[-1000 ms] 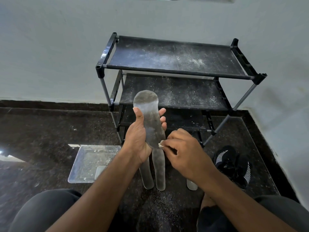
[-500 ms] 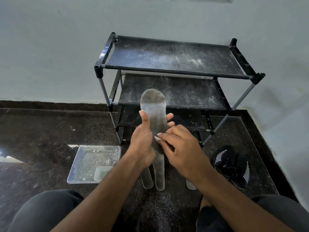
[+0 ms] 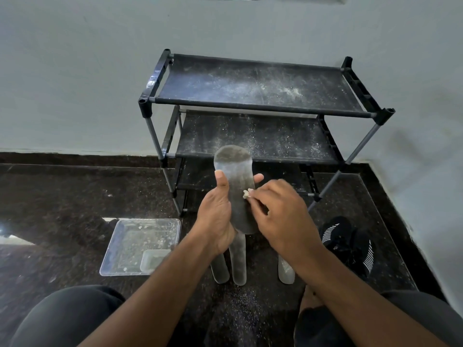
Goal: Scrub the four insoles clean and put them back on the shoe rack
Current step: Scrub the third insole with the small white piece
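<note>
Clearly the scrubbing step is in hand. The left hand (image 3: pixel 218 216) holds one grey insole (image 3: pixel 235 186) upright in front of the shoe rack (image 3: pixel 250 108), thumb curled over its near face and fingertips showing past its right edge. The right hand (image 3: pixel 280 216) pinches a small pale wad (image 3: pixel 246 194) between its fingertips and presses it against the right side of the insole, about halfway up its length.

Three more insoles lie on the dark floor (image 3: pixel 62 196) below the hands: two side by side (image 3: pixel 238 269) and one to the right (image 3: pixel 285 271). Whether any of them is already clean cannot be told. A clear plastic tray (image 3: pixel 140 246) sits on the floor to the left, and a black shoe (image 3: pixel 348 244) to the right. The rack's shelves hold no insoles and are dusted with pale grit.

Judging from this, the task is at an early or middle stage. The next move calls for working the wad over the rest of the held insole, keeping the left grip firm so it does not bend away.
</note>
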Action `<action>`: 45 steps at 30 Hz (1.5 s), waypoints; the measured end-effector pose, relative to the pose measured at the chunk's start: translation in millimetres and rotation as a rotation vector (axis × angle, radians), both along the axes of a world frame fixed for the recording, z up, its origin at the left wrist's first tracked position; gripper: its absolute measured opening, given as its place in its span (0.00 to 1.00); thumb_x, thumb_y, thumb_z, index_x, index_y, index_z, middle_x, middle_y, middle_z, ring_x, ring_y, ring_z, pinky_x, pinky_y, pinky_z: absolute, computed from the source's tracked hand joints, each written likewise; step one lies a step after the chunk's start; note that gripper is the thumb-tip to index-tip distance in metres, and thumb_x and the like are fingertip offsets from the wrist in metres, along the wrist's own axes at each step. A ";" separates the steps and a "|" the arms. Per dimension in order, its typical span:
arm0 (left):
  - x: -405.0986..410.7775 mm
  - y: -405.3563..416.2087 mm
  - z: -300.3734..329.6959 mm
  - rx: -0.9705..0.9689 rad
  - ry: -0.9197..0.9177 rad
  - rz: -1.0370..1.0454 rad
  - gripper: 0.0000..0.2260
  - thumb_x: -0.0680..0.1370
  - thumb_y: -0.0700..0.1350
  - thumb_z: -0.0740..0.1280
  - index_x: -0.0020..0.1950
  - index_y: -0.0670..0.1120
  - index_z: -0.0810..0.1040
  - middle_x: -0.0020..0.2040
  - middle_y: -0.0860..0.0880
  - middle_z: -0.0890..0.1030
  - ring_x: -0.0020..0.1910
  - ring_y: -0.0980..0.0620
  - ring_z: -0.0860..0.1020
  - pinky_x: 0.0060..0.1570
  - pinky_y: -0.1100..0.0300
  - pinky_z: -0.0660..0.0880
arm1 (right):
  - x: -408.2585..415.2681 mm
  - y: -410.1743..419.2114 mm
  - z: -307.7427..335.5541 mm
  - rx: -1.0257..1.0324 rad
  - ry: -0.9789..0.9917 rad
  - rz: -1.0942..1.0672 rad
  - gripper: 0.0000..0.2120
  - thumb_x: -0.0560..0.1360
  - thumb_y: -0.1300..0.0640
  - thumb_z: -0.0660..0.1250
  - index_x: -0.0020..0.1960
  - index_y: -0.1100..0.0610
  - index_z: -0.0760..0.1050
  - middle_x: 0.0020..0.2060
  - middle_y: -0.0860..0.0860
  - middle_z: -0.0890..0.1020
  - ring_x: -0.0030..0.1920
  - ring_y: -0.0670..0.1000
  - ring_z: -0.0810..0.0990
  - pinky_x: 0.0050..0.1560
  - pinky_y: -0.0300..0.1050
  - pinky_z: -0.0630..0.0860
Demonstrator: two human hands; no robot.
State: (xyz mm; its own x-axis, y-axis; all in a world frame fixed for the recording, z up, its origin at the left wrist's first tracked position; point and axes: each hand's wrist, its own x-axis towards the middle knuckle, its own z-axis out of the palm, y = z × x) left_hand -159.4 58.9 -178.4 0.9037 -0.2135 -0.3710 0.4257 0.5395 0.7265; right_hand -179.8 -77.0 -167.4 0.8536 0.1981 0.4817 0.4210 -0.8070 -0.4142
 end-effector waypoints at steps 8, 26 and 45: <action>7.6 4.8 3.1 -0.065 0.021 0.087 0.33 0.84 0.64 0.51 0.67 0.36 0.77 0.63 0.41 0.84 0.61 0.43 0.84 0.59 0.50 0.82 | -7.7 -2.3 -6.3 0.091 0.146 0.000 0.05 0.75 0.59 0.73 0.41 0.59 0.83 0.37 0.49 0.79 0.40 0.49 0.77 0.42 0.45 0.76; 11.3 10.7 2.2 0.065 0.033 0.003 0.35 0.85 0.65 0.47 0.70 0.38 0.78 0.65 0.42 0.83 0.65 0.44 0.82 0.63 0.50 0.80 | -6.5 -5.2 14.4 0.793 0.650 -0.085 0.04 0.73 0.63 0.75 0.39 0.60 0.83 0.30 0.56 0.84 0.27 0.48 0.78 0.31 0.40 0.76; 3.4 1.8 -11.3 0.122 0.006 -0.036 0.41 0.80 0.71 0.47 0.68 0.40 0.80 0.64 0.39 0.83 0.64 0.42 0.82 0.67 0.46 0.76 | -9.2 10.3 -7.4 -0.001 0.097 0.048 0.06 0.79 0.59 0.67 0.47 0.60 0.82 0.43 0.50 0.78 0.47 0.48 0.74 0.50 0.40 0.74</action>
State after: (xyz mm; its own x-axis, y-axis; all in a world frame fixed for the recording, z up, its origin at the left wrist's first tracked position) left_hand -156.0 60.7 -189.6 0.8940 -0.1989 -0.4016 0.4478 0.4315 0.7831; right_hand -189.0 -66.7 -174.8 0.8859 0.2397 0.3972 0.4168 -0.7873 -0.4544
